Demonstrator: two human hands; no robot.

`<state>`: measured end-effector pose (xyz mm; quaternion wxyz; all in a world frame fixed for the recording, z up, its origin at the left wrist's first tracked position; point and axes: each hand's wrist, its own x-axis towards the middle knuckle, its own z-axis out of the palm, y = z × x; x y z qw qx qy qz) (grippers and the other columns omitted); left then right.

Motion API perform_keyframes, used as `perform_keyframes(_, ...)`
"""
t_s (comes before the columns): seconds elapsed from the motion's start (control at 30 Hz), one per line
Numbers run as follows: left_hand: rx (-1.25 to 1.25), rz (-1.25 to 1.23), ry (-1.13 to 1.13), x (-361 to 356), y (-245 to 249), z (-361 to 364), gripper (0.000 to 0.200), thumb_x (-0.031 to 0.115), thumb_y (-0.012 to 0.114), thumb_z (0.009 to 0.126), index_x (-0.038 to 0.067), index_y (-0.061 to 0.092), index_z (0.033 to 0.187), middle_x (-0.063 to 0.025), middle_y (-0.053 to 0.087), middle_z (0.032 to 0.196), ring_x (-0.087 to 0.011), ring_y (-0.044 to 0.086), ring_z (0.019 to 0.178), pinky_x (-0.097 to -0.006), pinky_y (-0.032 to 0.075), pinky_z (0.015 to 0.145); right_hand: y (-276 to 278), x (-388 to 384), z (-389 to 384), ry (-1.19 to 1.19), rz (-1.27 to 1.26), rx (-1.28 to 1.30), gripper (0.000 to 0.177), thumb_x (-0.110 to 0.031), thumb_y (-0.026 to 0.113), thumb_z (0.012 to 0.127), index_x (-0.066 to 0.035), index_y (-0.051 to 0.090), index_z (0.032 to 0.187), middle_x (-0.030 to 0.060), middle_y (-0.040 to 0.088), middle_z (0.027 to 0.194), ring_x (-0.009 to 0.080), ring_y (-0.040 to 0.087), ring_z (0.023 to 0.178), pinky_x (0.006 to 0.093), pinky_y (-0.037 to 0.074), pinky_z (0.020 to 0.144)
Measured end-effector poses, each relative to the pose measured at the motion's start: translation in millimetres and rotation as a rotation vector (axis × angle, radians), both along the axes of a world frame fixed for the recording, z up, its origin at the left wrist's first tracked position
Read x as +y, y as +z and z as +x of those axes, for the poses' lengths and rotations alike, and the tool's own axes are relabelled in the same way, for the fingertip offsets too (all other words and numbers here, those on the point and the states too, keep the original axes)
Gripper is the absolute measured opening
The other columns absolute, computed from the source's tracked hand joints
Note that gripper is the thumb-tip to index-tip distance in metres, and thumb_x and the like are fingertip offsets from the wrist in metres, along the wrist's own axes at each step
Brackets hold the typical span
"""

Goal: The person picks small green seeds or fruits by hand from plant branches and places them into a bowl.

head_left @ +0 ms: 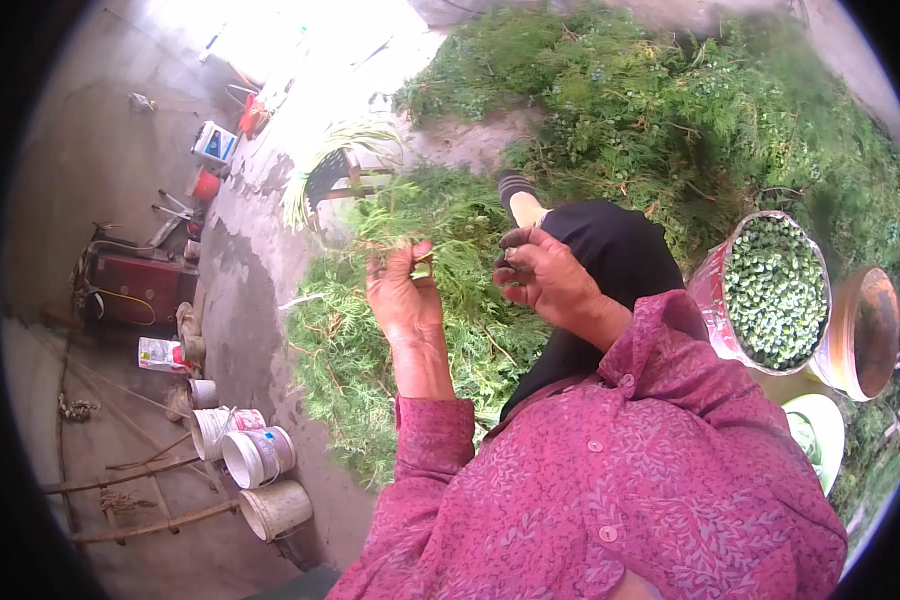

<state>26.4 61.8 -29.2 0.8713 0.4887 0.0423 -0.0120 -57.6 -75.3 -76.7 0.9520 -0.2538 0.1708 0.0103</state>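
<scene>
At the far left, a wooden ladder (155, 467) and a dark red case (135, 290) lie beyond a row of pale buckets (258, 458). Next comes a small stool (330, 178) with long pale-green strands (297, 195) over it.

Right of the buckets, loose evergreen cuttings (355, 345) cover the floor (255, 290) beneath the hands. Above them, the left hand (407, 305) is raised, its grip closed with thumb and fingers together on a leafy sprig (388, 218). The sprig fans out from the fingertips, mostly above and to the left of the grip.

Just right of the sprig, apart from it, is the right hand (558, 285), its fingers curled and the thumb close to them; I cannot tell whether this grip has hold of anything small. Behind it is a knee in black trousers (610, 240).

A larger evergreen heap (670, 130) fills the upper right. Below it, well apart from both hands, a red-and-white bucket (712, 302) is full of small green pieces (778, 290). Right of that bucket is a brownish round container (875, 330), with a pale green object (820, 435) below.
</scene>
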Motion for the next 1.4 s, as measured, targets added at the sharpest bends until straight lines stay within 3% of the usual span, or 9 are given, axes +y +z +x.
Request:
perform_keyframes(0.17, 0.010, 0.062, -0.091, -9.3, -4.9, -11.4, 0.071, -0.001, 0.065, 0.073, -0.002, 0.019, 0.128, -0.0131, 0.059, 0.087, -0.0182, 0.059, 0.069, -0.0302, 0.045, 0.063, -1.1, -1.4, 5.8, 0.188, -0.044, -0.102, 0.018, -0.016, 0.056, 0.082, -0.010, 0.049, 0.097, 0.0003, 0.052, 0.084, 0.0123, 0.055, 0.068, 0.0257, 0.043, 0.055)
perform_keyframes(0.33, 0.023, 0.028, -0.112, -18.0, -9.4, -20.8, 0.056, -0.005, 0.064, 0.073, -0.002, 0.027, 0.114, -0.0128, 0.059, 0.081, -0.0214, 0.061, 0.067, -0.0356, 0.048, 0.067, 11.0, 2.2, 3.7, 0.174, -0.024, -0.124, 0.012, -0.019, 0.057, 0.083, -0.010, 0.052, 0.089, -0.0020, 0.052, 0.077, 0.0076, 0.051, 0.062, 0.0205, 0.039, 0.050)
perform_keyframes(0.5, 0.014, 0.043, -0.065, -13.2, -11.6, -11.2, 0.062, -0.003, 0.064, 0.073, -0.004, 0.024, 0.120, -0.0123, 0.059, 0.080, -0.0212, 0.061, 0.068, -0.0357, 0.048, 0.067, 2.7, -3.9, -1.2, 0.250, -0.085, -0.233, 0.011, -0.017, 0.056, 0.083, -0.006, 0.054, 0.085, -0.0007, 0.053, 0.071, 0.0065, 0.048, 0.055, 0.0168, 0.034, 0.042)
perform_keyframes(0.57, -0.014, 0.039, -0.028, -8.7, -16.5, -2.5, 0.063, -0.002, 0.064, 0.074, -0.005, 0.022, 0.122, -0.0123, 0.059, 0.080, -0.0209, 0.061, 0.067, -0.0359, 0.047, 0.068, 7.9, -11.2, -6.8, 0.485, -0.030, -0.398, 0.010, -0.014, 0.056, 0.083, -0.004, 0.055, 0.085, 0.0011, 0.055, 0.071, 0.0065, 0.048, 0.051, 0.0166, 0.034, 0.040)
perform_keyframes(0.67, -0.053, 0.238, 0.025, -4.5, -14.0, -6.3, 0.046, -0.002, 0.061, 0.076, -0.002, 0.035, 0.114, -0.0120, 0.060, 0.084, -0.0200, 0.061, 0.070, -0.0239, 0.047, 0.056, 30.9, -12.2, -12.8, 0.305, 0.001, -0.293, 0.008, -0.010, 0.051, 0.084, -0.004, 0.055, 0.086, 0.0025, 0.058, 0.073, 0.0072, 0.048, 0.050, 0.0178, 0.034, 0.041)
perform_keyframes(0.77, -0.188, 0.210, 0.015, -6.5, -30.0, -8.4, 0.046, 0.000, 0.062, 0.076, -0.005, 0.037, 0.115, -0.0115, 0.058, 0.083, -0.0203, 0.062, 0.067, -0.0233, 0.045, 0.059, 18.2, -11.6, -7.2, 0.394, -0.070, -0.411, 0.012, -0.014, 0.051, 0.085, -0.003, 0.056, 0.088, 0.0035, 0.059, 0.076, 0.0054, 0.046, 0.050, 0.0162, 0.033, 0.040)
perform_keyframes(0.93, -0.213, 0.287, 0.069, -23.9, -21.6, -21.4, 0.043, -0.001, 0.061, 0.077, -0.001, 0.040, 0.114, -0.0096, 0.057, 0.085, -0.0192, 0.061, 0.064, -0.0247, 0.047, 0.060, 4.8, 5.3, -3.0, 0.413, -0.222, -0.173, 0.032, -0.036, 0.057, 0.083, -0.005, 0.058, 0.076, -0.0010, 0.049, 0.058, 0.0055, 0.038, 0.040, 0.0198, 0.024, 0.035)
perform_keyframes(1.27, -0.260, 0.252, -0.034, -33.0, -29.4, -33.1, 0.041, -0.005, 0.059, 0.076, -0.002, 0.043, 0.114, -0.0078, 0.057, 0.089, -0.0138, 0.057, 0.073, -0.0252, 0.048, 0.067, 0.2, 5.4, 2.3, 0.310, -0.080, 0.000, 0.041, -0.045, 0.057, 0.081, -0.005, 0.055, 0.075, -0.0008, 0.046, 0.056, 0.0057, 0.038, 0.041, 0.0197, 0.024, 0.035)
perform_keyframes(1.4, -0.293, 0.220, -0.060, -28.2, -27.9, -32.2, 0.041, -0.006, 0.059, 0.076, -0.002, 0.044, 0.114, -0.0083, 0.056, 0.088, -0.0153, 0.058, 0.071, -0.0262, 0.048, 0.067, -2.0, 4.8, 0.0, 0.282, -0.278, -0.055, 0.039, -0.043, 0.058, 0.081, -0.005, 0.056, 0.070, -0.0016, 0.047, 0.055, 0.0046, 0.039, 0.042, 0.0203, 0.026, 0.036)
